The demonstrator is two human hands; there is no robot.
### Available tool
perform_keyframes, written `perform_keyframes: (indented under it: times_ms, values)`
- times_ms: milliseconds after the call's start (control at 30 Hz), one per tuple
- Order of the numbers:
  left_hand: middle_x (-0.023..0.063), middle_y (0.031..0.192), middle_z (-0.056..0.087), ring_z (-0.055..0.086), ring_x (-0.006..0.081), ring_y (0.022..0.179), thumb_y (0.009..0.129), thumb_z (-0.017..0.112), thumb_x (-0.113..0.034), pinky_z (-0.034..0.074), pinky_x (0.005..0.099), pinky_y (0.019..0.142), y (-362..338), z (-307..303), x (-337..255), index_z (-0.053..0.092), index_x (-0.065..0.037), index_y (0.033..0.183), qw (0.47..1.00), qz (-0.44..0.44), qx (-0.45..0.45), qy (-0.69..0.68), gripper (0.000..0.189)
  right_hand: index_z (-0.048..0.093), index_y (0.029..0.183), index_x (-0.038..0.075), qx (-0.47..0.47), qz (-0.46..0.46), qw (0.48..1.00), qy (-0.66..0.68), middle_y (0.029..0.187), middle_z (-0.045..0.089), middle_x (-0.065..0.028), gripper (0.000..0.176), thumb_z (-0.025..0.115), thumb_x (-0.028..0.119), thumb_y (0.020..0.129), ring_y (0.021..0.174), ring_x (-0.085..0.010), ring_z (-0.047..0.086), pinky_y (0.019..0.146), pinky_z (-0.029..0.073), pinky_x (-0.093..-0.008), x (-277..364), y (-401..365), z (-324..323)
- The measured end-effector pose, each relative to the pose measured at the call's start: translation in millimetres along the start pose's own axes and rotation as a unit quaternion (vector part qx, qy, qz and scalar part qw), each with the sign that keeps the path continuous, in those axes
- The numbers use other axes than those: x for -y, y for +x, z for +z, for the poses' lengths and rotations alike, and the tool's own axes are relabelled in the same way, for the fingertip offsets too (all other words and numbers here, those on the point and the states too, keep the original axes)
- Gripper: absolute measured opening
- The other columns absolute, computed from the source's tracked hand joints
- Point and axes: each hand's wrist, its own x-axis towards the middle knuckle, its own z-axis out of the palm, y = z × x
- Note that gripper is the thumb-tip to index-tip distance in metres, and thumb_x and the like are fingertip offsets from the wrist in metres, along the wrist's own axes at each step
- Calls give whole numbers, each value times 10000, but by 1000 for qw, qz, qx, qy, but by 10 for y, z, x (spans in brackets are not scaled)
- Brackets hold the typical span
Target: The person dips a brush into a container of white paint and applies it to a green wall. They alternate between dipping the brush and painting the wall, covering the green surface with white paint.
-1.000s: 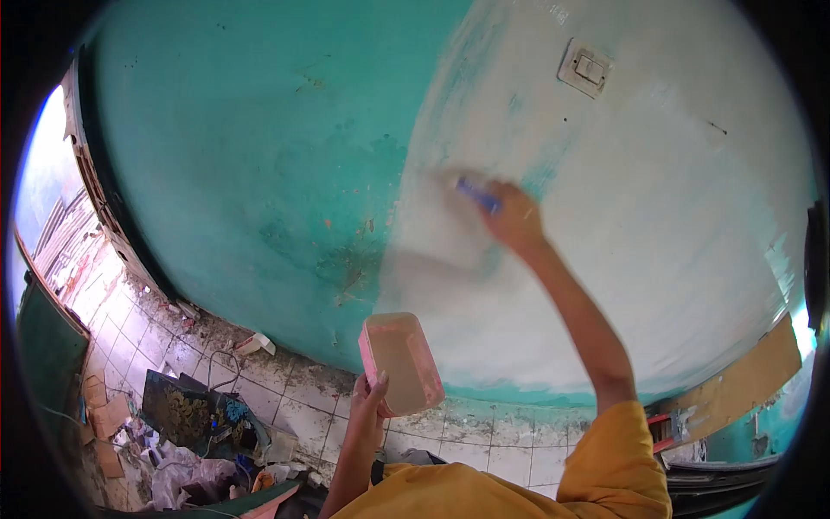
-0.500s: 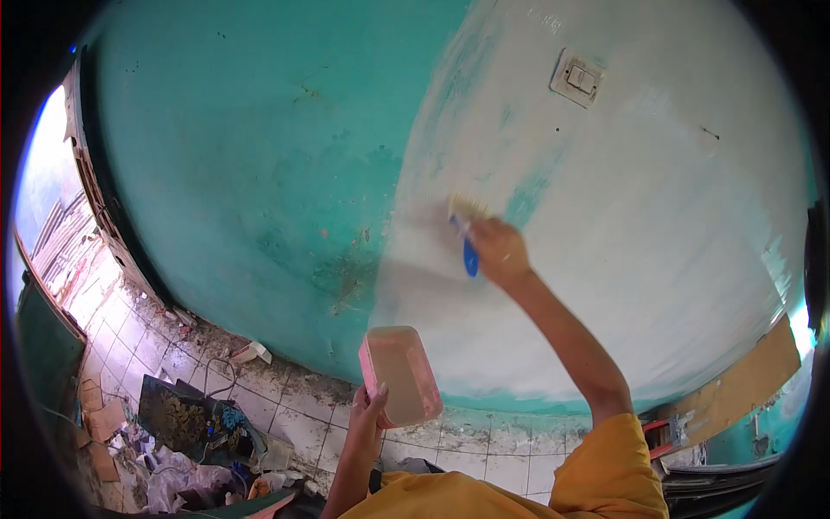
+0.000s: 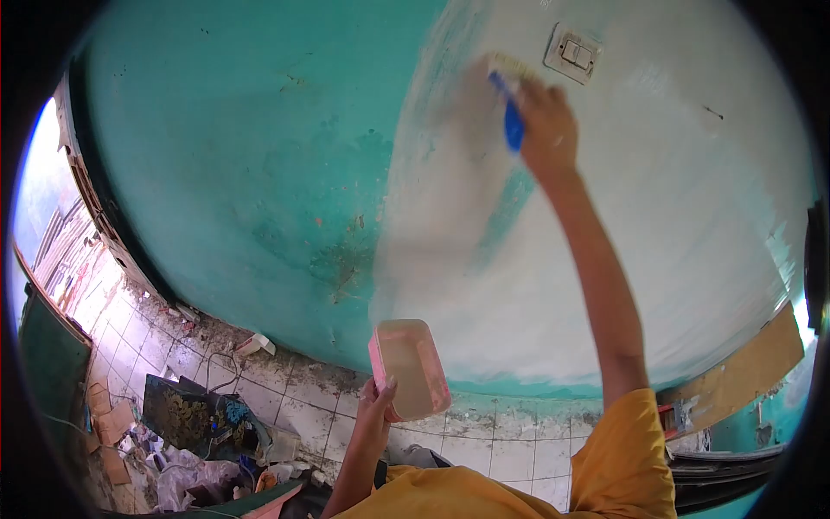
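My right hand point(image 3: 550, 125) is closed around the blue handle of a paintbrush point(image 3: 513, 121). The brush's pale bristles are at the wall, on the whitish painted area left of and a little below the light switch point(image 3: 575, 54). Down at the front, my left hand point(image 3: 377, 405) grips the left side of a pink plastic tub point(image 3: 441, 389), thumb over its rim. Pale paint point(image 3: 403, 372) lies inside the tub. The wall point(image 3: 259, 164) is green on the left and coated whitish on the right, with green streaks showing through under my right arm.
A heap of rubbish point(image 3: 186, 476) with plastic bags and a dark panel point(image 3: 186, 415) lies on the tiled floor point(image 3: 303, 424) at lower left. A bright doorway opens at far left. A wooden board point(image 3: 743, 363) leans at the right.
My right hand has moved the paintbrush up the wall and slightly right, towards the light switch. My left hand still holds the tub, which has shifted slightly in view.
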Motion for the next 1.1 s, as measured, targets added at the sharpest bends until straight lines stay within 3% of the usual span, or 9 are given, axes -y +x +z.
perform_keyframes:
  times_ms: [167, 233, 400, 467, 533, 633, 733, 867, 1100]
  values:
    - [117, 1161, 574, 593, 154, 1047, 944, 646, -316, 507, 298, 828, -63, 10, -76, 396, 50, 1324, 1000, 15, -22, -13, 584, 628, 1210, 124, 210, -14, 976, 57, 1182, 580, -85, 452, 628, 95, 759, 920, -285, 568, 721, 481, -419, 1065, -1773, 354]
    - [119, 1168, 573, 597, 153, 1046, 945, 639, -319, 507, 301, 830, -73, -50, -114, 393, 48, 1333, 999, 8, -34, 6, 588, 630, 1224, 128, 219, -4, 966, 138, 1143, 598, -70, 462, 633, 108, 762, 923, -274, 573, 720, 480, -405, 1401, -2258, 353]
    - [118, 1184, 566, 596, 152, 1047, 937, 644, -327, 500, 305, 848, -116, -93, -171, 394, 46, 1334, 998, 30, -54, 3, 599, 650, 1208, 162, 245, 62, 940, 228, 1029, 647, -81, 396, 614, 134, 815, 901, -288, 604, 728, 508, -442, 1289, -2043, 361]
    - [117, 1186, 565, 593, 151, 1051, 934, 647, -330, 495, 303, 857, -124, -118, -159, 395, 46, 1334, 998, 29, -62, 1, 604, 657, 1194, 162, 191, 85, 962, 178, 1051, 658, -121, 354, 607, 158, 844, 923, -322, 610, 783, 518, -454, 991, -1470, 227]
    - [118, 1185, 565, 584, 153, 1068, 935, 645, -325, 485, 294, 869, -104, -153, -116, 397, 46, 1329, 997, 41, -58, 7, 595, 683, 1123, 97, 30, 75, 982, 168, 1047, 641, -136, 290, 644, 126, 837, 894, -344, 589, 800, 502, -471, 735, -1043, 209]
    - [124, 1200, 560, 574, 159, 1093, 936, 643, -323, 476, 293, 883, -112, -208, -97, 388, 49, 1340, 999, 27, -41, 7, 605, 677, 1105, 83, -12, 110, 984, 138, 1075, 628, -102, 296, 631, 70, 813, 869, -335, 565, 739, 485, -452, 687, -686, 75]
    - [133, 1213, 553, 571, 169, 1113, 936, 642, -316, 474, 307, 906, -133, -242, -60, 377, 54, 1352, 998, 21, -58, 1, 616, 647, 1138, 56, 63, 48, 995, 67, 1140, 625, -96, 339, 595, 17, 805, 843, -338, 546, 723, 456, -421, 857, -1237, 245]
    - [133, 1229, 543, 567, 175, 1130, 944, 632, -300, 472, 314, 930, -180, -265, -94, 363, 46, 1370, 997, 13, -82, 3, 611, 633, 1178, 101, 194, 39, 971, 135, 1143, 586, -82, 412, 620, 53, 769, 891, -306, 539, 741, 436, -437, 1547, -2612, 562]
    - [116, 1272, 523, 554, 177, 1153, 957, 616, -278, 465, 326, 943, -164, -250, -185, 353, 22, 1382, 997, 25, -72, -6, 582, 630, 1174, 58, 265, 203, 880, 337, 1025, 651, -75, 346, 687, 133, 841, 867, -292, 616, 748, 499, -393, 2056, -3222, 310]
